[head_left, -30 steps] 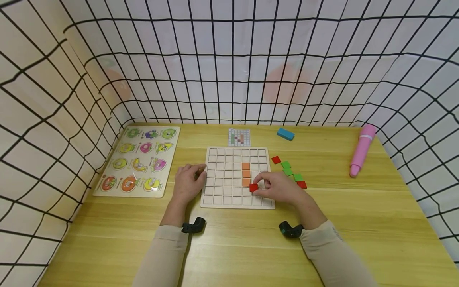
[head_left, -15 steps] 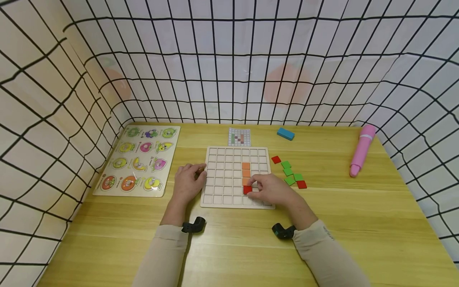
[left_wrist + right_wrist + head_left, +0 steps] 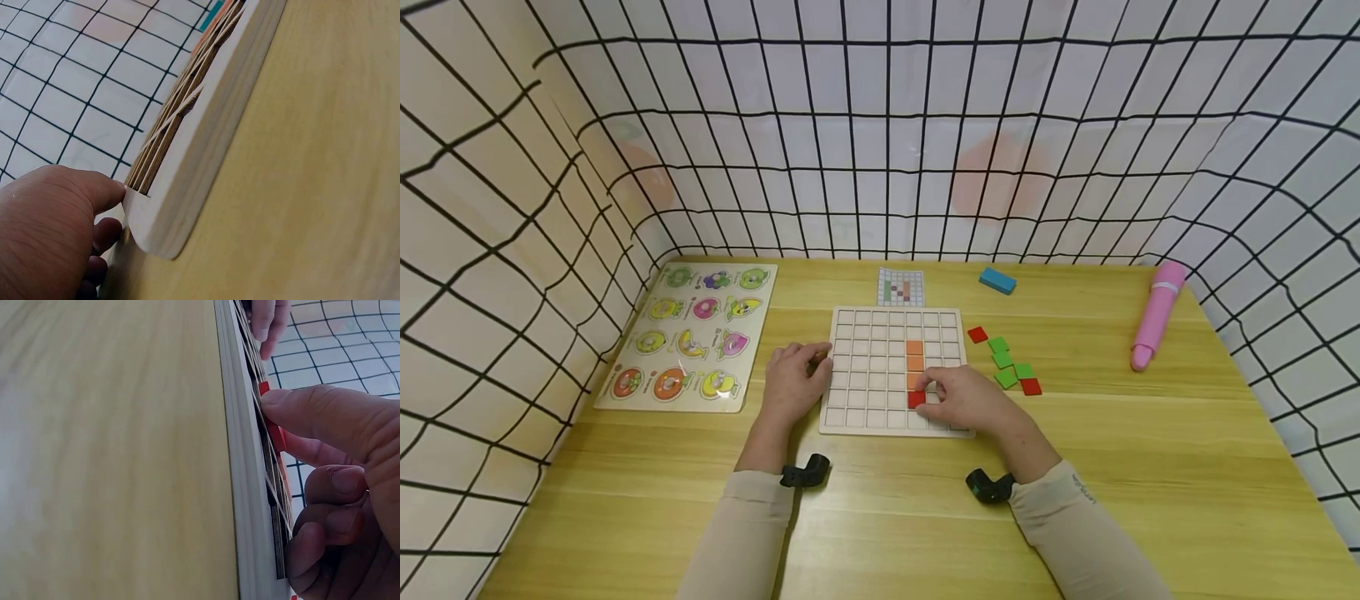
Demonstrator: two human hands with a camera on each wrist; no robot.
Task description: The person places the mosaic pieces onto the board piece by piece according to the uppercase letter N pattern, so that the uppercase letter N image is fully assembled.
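A square wooden grid board (image 3: 865, 367) lies on the table in the head view. My right hand (image 3: 973, 400) pinches a red square tile (image 3: 916, 399) between thumb and forefinger, low on the board. In the right wrist view, the thumb (image 3: 300, 406) presses on the tile's near side at the grid, while the other fingers curl below. Directly above it, a column of orange tiles (image 3: 914, 348) fills several cells. Over at the board's left edge rests my left hand (image 3: 793, 379), fingers relaxed. The left wrist view shows its thumb (image 3: 103, 187) touching the board's corner.
Loose green tiles (image 3: 1002, 359) and red tiles (image 3: 1032, 387) lie right of the board. Behind it are a pattern card (image 3: 901, 287) and a blue block (image 3: 997, 280). A fruit puzzle board (image 3: 658, 321) lies left, a pink cylindrical object (image 3: 1157, 315) far right.
My right hand has moved left and slightly down with the red tile, bringing it to the cell beneath the orange column. The left hand stays at the board's edge.
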